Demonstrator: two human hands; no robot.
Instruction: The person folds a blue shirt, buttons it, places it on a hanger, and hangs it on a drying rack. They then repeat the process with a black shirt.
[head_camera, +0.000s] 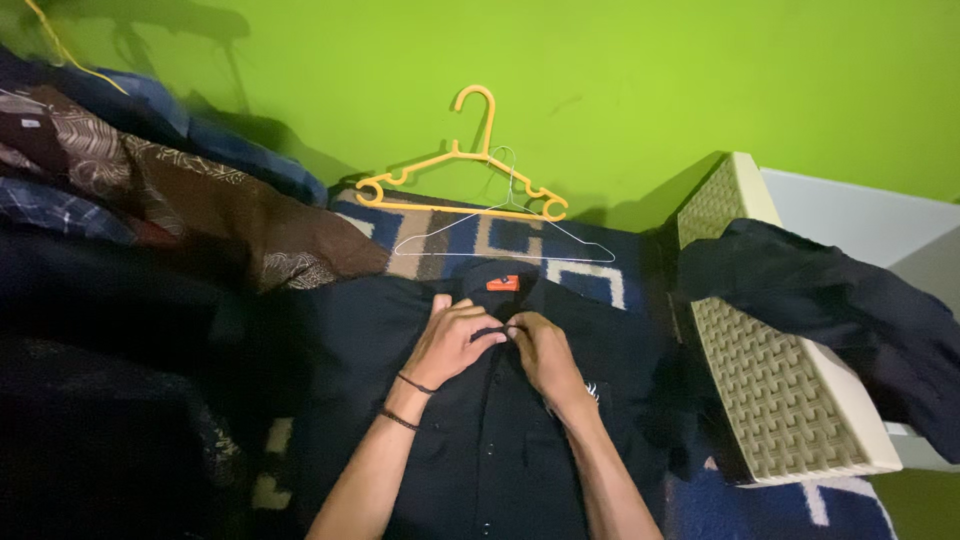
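A black button-up shirt (500, 450) lies flat, front side up, on a patterned blue rug, with an orange label (503, 283) inside its collar. My left hand (450, 340) and my right hand (540, 350) meet at the top of the shirt's front placket just below the collar. The fingers of both hands pinch the fabric there, at what seems to be the top button. Two dark bands circle my left wrist.
An orange plastic hanger (470, 165) and a thin wire hanger (510, 225) lean against the green wall. A pile of clothes (130, 200) lies at the left. A cream woven basket (780, 390) lies on its side at the right, dark garment (850, 300) draped over it.
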